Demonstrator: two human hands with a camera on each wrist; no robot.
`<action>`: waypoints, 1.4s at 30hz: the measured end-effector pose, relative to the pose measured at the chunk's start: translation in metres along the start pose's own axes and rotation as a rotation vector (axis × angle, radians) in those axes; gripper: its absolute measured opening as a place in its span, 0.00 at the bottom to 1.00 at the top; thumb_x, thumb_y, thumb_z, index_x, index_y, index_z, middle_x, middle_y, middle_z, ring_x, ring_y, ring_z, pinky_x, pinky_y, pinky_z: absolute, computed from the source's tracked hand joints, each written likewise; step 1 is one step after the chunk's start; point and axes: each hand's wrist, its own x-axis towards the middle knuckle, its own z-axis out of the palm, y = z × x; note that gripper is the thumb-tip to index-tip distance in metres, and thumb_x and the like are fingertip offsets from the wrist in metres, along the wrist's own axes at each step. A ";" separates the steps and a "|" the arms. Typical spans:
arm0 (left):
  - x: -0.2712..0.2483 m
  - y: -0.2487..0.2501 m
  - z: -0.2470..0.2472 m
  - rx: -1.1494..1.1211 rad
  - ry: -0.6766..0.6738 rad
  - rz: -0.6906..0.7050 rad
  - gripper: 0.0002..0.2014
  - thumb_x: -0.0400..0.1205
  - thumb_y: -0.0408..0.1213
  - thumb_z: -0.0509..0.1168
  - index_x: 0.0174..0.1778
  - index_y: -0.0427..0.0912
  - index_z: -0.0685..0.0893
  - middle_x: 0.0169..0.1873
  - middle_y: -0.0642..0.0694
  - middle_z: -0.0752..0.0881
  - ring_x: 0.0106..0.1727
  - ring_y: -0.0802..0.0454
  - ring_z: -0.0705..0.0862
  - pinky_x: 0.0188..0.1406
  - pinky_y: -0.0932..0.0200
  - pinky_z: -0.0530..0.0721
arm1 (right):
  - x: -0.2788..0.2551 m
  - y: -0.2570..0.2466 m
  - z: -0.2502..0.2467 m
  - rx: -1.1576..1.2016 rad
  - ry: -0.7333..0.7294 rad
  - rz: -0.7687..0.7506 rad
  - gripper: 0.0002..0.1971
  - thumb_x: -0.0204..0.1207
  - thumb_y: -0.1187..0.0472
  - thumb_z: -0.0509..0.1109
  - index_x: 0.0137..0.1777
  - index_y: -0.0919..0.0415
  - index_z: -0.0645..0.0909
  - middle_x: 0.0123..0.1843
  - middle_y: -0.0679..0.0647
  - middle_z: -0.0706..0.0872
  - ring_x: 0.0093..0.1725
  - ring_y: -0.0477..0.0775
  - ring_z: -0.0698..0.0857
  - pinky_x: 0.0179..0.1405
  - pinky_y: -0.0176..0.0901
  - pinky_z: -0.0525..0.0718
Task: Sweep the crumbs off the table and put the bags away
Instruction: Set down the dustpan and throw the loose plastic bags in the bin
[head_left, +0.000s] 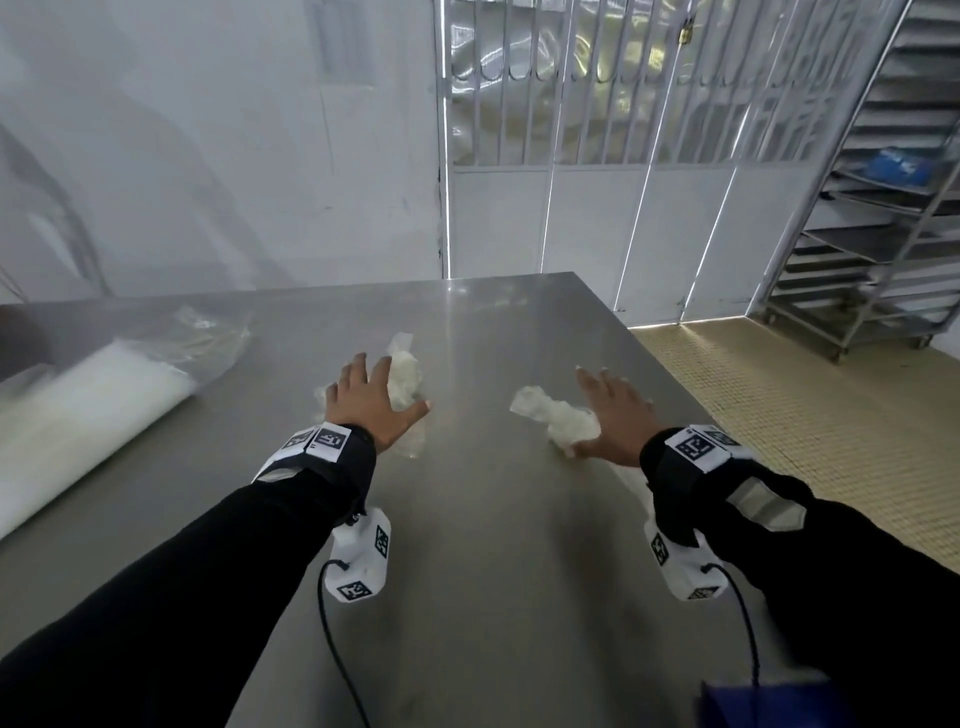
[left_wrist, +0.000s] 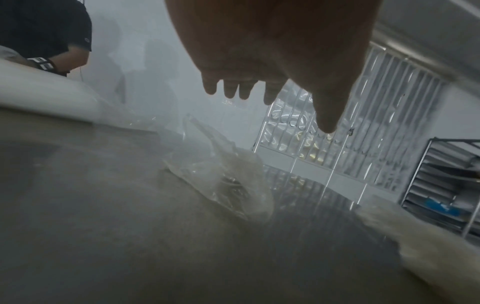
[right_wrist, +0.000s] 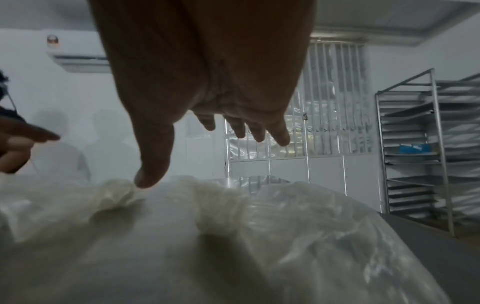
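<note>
Your left hand (head_left: 370, 404) is spread flat with straight fingers, released and hovering over the steel grey desk (head_left: 483, 545), its thumb side just above a crumpled clear plastic bag with white crumbs inside (head_left: 404, 375); from the left wrist view that bag (left_wrist: 228, 181) lies on the desk below the fingertips, apart from them. Your right hand (head_left: 615, 415) is also released, fingers straight and splayed, with its thumb beside a second crumpled clear plastic bag of white crumbs (head_left: 558, 418); in the right wrist view the thumb tip sits at the bag's (right_wrist: 233, 226) rumpled top, though you cannot tell if it touches. A large roll of milky white plastic sheeting (head_left: 83, 415) lies at the desk's left edge. A metal tray rack (head_left: 872, 218) stands on the floor to the right.
</note>
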 end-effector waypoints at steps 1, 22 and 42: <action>0.011 0.001 0.004 0.011 -0.003 0.012 0.41 0.76 0.61 0.62 0.81 0.47 0.57 0.83 0.38 0.49 0.83 0.40 0.52 0.81 0.43 0.52 | 0.008 0.005 0.001 -0.029 -0.028 -0.004 0.55 0.68 0.45 0.75 0.83 0.47 0.38 0.86 0.58 0.42 0.84 0.66 0.47 0.79 0.68 0.51; 0.054 -0.003 0.050 0.205 -0.308 -0.166 0.58 0.65 0.61 0.74 0.79 0.66 0.35 0.81 0.34 0.35 0.79 0.31 0.58 0.73 0.35 0.67 | 0.055 -0.007 0.038 -0.050 -0.137 0.002 0.49 0.75 0.41 0.66 0.79 0.39 0.28 0.79 0.68 0.59 0.75 0.71 0.65 0.74 0.60 0.66; -0.078 -0.003 0.007 0.029 -0.431 -0.035 0.50 0.73 0.41 0.71 0.81 0.60 0.42 0.70 0.37 0.77 0.69 0.39 0.78 0.68 0.52 0.76 | -0.041 -0.052 0.034 0.098 -0.100 -0.028 0.41 0.74 0.60 0.68 0.82 0.46 0.48 0.75 0.66 0.67 0.70 0.68 0.75 0.69 0.51 0.73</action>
